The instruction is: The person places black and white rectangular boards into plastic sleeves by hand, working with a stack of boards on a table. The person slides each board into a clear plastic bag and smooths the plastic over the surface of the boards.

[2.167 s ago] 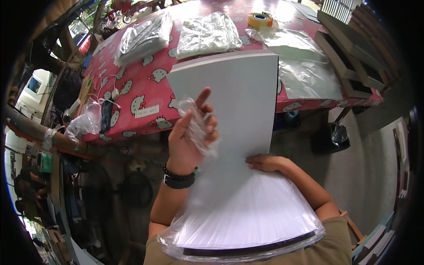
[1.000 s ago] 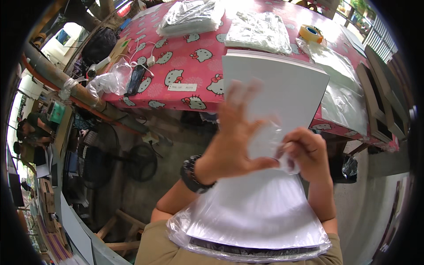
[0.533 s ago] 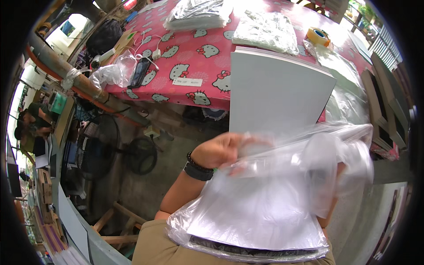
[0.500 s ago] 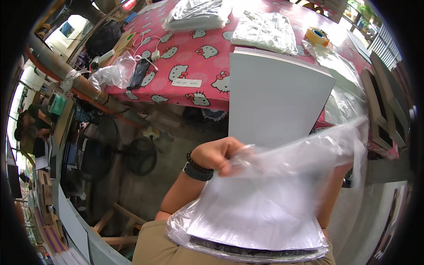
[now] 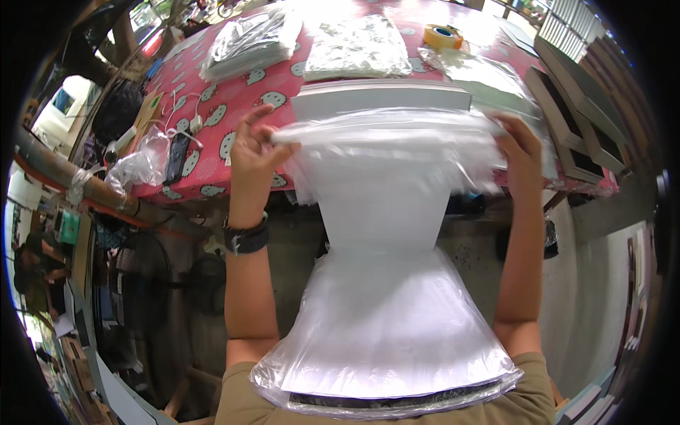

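A clear plastic bag (image 5: 389,134) is stretched sideways between my two hands, slightly blurred by motion. My left hand (image 5: 256,147) pinches one end between thumb and fingers, with other fingers raised. The opposite end is gripped by my right hand (image 5: 520,142), its fingertips partly hidden by the plastic. Behind and below the bag, a thick stack of white-grey sheets (image 5: 386,219) leans against the table edge, its top edge showing above the plastic. Across my lap lies a plastic-wrapped stack of white sheets (image 5: 404,326), with a dark strip along its near end.
The table wears a pink patterned cover (image 5: 212,156). On it are plastic-wrapped piles (image 5: 255,42), a folded plastic pile (image 5: 356,46), a tape roll (image 5: 443,37) and flat plastic bags (image 5: 489,81). Dark-edged boards (image 5: 567,120) stand at right. A fan (image 5: 145,276) is at left.
Both hands have moved up and forward, spreading the plastic bag level across the white sheet stack. My right hand has come out from behind the plastic. The view has shifted right.
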A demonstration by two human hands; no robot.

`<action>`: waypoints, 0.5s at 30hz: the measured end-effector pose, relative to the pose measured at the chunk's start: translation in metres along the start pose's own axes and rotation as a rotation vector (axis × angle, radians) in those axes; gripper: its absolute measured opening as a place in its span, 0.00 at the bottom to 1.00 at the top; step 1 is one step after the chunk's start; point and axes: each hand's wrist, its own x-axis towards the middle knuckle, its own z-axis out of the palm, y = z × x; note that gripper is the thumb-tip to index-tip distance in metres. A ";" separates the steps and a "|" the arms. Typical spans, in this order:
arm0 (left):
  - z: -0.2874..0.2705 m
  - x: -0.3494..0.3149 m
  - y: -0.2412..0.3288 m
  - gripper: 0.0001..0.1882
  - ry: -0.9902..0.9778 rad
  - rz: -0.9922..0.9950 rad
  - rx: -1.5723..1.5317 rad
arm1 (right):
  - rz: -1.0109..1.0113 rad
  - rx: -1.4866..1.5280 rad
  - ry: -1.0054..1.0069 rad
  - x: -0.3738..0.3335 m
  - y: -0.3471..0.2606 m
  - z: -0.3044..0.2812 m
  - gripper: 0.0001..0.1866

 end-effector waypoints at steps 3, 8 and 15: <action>0.012 0.028 -0.002 0.28 0.156 0.252 0.633 | -0.155 -0.502 0.102 0.023 0.000 0.027 0.21; 0.005 0.021 0.009 0.17 0.049 0.400 0.755 | -0.303 -0.319 0.117 0.005 -0.009 0.012 0.11; -0.036 -0.024 0.036 0.14 -0.220 -0.397 -0.224 | 0.478 0.633 -0.294 -0.026 -0.024 -0.010 0.07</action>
